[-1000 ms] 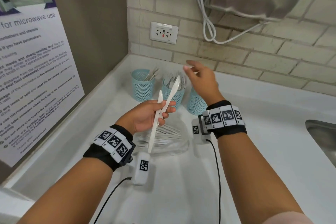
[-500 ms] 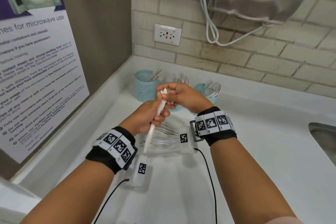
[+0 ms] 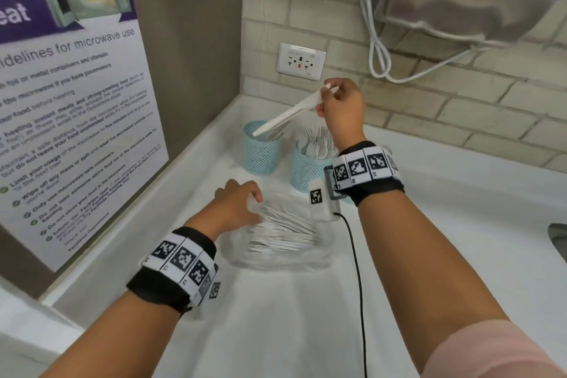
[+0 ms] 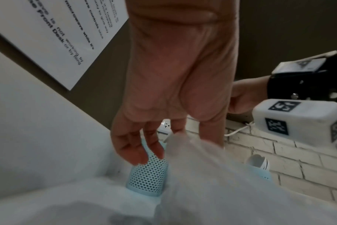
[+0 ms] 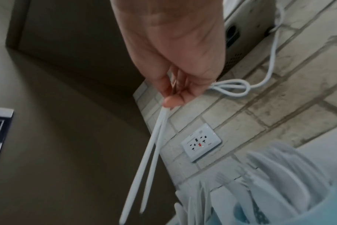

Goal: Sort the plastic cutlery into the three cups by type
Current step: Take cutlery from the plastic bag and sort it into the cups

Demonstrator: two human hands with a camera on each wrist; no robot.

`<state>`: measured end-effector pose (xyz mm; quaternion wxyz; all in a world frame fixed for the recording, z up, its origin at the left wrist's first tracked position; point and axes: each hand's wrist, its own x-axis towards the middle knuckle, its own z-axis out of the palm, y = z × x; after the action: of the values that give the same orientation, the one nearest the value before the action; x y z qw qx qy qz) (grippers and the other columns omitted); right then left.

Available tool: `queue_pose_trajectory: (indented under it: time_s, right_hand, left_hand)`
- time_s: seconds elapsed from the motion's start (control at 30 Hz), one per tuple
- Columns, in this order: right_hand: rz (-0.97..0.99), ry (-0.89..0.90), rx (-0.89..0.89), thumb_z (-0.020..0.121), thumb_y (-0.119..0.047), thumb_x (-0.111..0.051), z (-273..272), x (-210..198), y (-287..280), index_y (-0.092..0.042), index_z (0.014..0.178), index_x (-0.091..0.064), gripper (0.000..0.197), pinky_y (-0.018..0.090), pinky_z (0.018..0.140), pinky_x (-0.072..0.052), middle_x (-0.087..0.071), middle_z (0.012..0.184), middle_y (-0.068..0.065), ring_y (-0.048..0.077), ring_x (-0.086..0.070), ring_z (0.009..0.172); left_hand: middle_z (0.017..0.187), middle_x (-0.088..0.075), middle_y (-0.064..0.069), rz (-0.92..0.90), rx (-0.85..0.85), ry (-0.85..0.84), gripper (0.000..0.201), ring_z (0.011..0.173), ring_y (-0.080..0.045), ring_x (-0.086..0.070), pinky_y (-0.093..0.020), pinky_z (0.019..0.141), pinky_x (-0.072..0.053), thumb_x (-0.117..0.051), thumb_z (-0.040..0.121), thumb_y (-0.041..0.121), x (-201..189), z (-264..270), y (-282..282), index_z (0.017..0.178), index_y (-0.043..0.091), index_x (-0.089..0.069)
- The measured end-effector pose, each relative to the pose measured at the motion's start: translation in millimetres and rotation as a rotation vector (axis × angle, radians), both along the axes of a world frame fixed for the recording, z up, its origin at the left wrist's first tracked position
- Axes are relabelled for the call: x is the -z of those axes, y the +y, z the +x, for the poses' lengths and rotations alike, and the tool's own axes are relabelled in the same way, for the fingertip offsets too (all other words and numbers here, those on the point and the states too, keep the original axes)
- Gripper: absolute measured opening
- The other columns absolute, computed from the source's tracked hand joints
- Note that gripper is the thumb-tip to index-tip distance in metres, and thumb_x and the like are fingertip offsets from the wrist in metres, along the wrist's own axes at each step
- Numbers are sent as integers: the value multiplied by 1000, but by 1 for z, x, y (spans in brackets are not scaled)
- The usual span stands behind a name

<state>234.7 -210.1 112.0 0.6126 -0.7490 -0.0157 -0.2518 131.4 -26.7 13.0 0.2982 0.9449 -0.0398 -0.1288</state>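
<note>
On the white tabletop (image 3: 460,239) a clear bag of cutlery (image 3: 285,233) lies near; the left hand (image 3: 236,209) rests on its left edge, fingers loosely spread. Beyond, the right hand (image 3: 340,107) pinches two white knives (image 3: 288,113) by their handles, tips slanting down into the far-left blue cup (image 3: 260,150).

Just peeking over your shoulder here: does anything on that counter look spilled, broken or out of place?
Nothing stands out. The three mesh cups stand upright, the unsorted cutlery lies in a clear bag, and the right hand holds two knives above the leftmost cup.
</note>
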Motion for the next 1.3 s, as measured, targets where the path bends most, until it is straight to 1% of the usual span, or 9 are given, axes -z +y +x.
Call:
queue_pose_trajectory:
  time_s: [0.13,0.33,0.57,0.7,0.77,0.87,0.93,1.03,1.3]
  right_hand:
    - [-168,-117,97,91,-8,-51,19,9,25,-12,95,-58,9,39,66,-56,-59,78,6,26,-63,64]
    - [-556,-99,19,95,-7,-44,35,37,49,-5,115,-58,25,27,68,-45,-67,92,16,26,-61,76]
    - [-1244,117,-172,95,-5,-38,35,59,54,-14,133,-51,42,39,94,-46,-55,123,19,32,-49,113]
    - [-886,-133,-53,89,-2,-46,18,39,47,-5,112,-66,31,36,85,-46,-61,110,16,30,-53,105]
    - [-712,32,-192,86,-2,-52,-2,22,37,-5,91,-72,21,28,79,-49,-64,93,7,20,-59,85]
    - [-898,629,-654,86,-7,-59,-37,21,25,-8,92,-71,14,22,71,-53,-69,88,3,11,-65,74]
    - [-1125,812,-799,82,-9,-61,-52,43,25,-4,97,-71,19,34,84,-56,-72,96,11,23,-69,89]
    - [-1329,820,-741,78,-20,-70,-66,82,28,-6,96,-70,23,36,85,-55,-70,97,9,26,-66,92]
    - [-1302,734,-627,76,-27,-74,-84,113,19,-3,99,-64,35,32,76,-48,-63,94,7,22,-58,84]
  left_hand:
    - [101,-52,1,-33,-4,-34,35,81,-12,-50,-12,55,-34,-46,82,-9,1,2,7,83,21,-66]
    - [116,-65,0,-150,-30,34,33,110,-17,-58,-22,91,-45,-50,86,-3,2,6,12,100,17,-72]
    - [118,-65,1,-177,-18,53,34,112,-14,-57,-21,91,-44,-52,84,-3,4,7,13,103,19,-71]
    - [123,-60,2,-173,-6,55,34,113,-14,-55,-19,89,-40,-56,84,-1,4,6,14,110,18,-68]
    - [128,-58,1,-177,-6,47,37,118,-15,-52,-19,92,-38,-57,84,-2,4,5,14,113,18,-66]
    - [134,-53,2,-149,3,16,44,121,-16,-50,-17,93,-36,-57,83,-4,3,3,11,122,17,-61]
    - [137,-51,2,-135,10,-6,49,124,-16,-49,-16,94,-34,-55,83,-4,2,2,9,126,17,-58]
    - [138,-51,2,-130,26,-27,52,125,-16,-48,-18,96,-35,-54,82,-6,2,0,5,128,17,-56]
    - [138,-51,2,-142,45,-51,52,126,-17,-47,-20,100,-35,-54,83,-7,0,-9,4,130,17,-55]
